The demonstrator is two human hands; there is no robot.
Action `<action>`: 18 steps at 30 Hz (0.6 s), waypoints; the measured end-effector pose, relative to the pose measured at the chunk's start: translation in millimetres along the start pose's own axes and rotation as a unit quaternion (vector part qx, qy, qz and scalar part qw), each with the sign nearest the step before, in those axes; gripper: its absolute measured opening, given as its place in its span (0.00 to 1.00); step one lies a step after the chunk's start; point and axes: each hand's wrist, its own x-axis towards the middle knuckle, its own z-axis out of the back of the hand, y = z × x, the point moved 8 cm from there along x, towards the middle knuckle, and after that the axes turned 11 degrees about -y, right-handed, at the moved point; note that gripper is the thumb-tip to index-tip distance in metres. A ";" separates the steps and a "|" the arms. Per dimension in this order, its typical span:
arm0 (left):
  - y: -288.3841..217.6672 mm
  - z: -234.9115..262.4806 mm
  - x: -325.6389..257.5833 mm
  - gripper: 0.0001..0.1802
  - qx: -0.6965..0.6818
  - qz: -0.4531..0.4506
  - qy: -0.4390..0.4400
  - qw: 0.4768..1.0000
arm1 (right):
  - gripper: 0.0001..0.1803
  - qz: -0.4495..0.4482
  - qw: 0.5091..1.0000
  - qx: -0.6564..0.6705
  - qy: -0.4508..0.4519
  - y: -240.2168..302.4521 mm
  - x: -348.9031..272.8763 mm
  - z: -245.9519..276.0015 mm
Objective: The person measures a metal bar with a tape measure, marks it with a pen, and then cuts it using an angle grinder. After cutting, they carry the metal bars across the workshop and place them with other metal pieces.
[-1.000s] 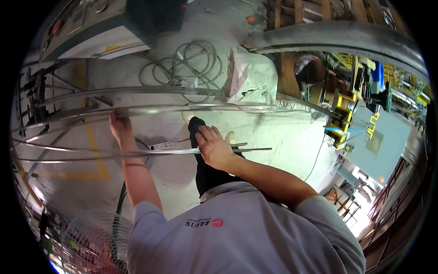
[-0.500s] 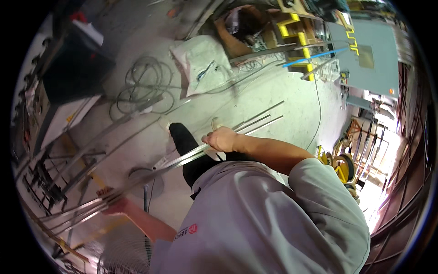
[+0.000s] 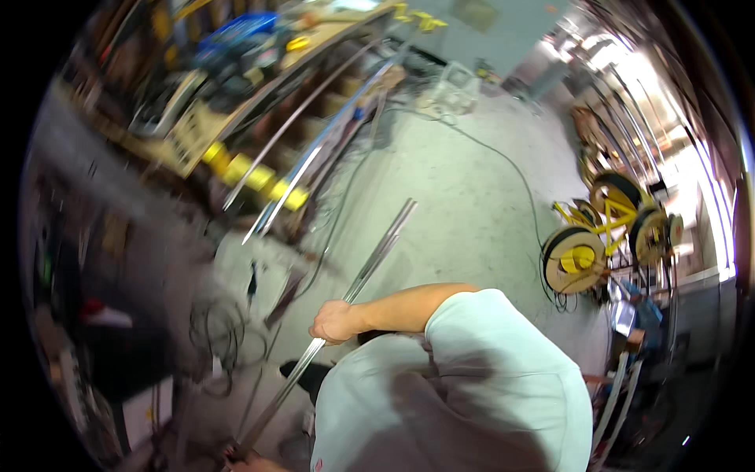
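A bundle of long, thin, shiny metal bars (image 3: 376,259) runs diagonally across in front of my body, from lower left to upper centre. My right hand (image 3: 333,322) is closed around the bundle near its middle, and the bars stick out beyond it toward the workbench side. At the lower edge my left hand (image 3: 245,462) is closed around the bars' lower stretch, partly cut off and dim. How the bars end past that hand is out of the picture.
Ahead on the left stands a cluttered workbench (image 3: 259,86) with yellow brackets (image 3: 252,176) carrying long bars. A black cable (image 3: 503,157) crosses the pale floor. At right is a yellow-framed cart with large wheels (image 3: 578,259). Coiled cable (image 3: 219,338) lies at left.
My view and body have turned right, bringing the workbench and wheeled cart closer. The bars now point more steeply up, held in both hands, and are drawn closer together.
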 end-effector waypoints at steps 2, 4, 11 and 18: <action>-86.7 -49.8 -51.7 0.27 0.146 -0.290 0.054 0.944 | 0.09 -0.020 0.998 -0.035 -0.051 -67.3 -56.3 34.1; -153.1 -144.8 -93.3 0.27 0.014 -0.151 0.102 0.983 | 0.08 -0.038 0.994 -0.071 -0.071 -124.0 -112.6 74.7; -365.6 -422.9 -227.4 0.28 -0.265 0.228 0.288 0.891 | 0.04 -0.270 0.890 -0.286 -0.230 -413.3 -325.5 225.8; -484.6 -588.8 -296.9 0.28 -0.304 0.315 0.394 0.808 | 0.27 -0.612 0.408 -0.141 -0.663 -578.4 -524.0 306.4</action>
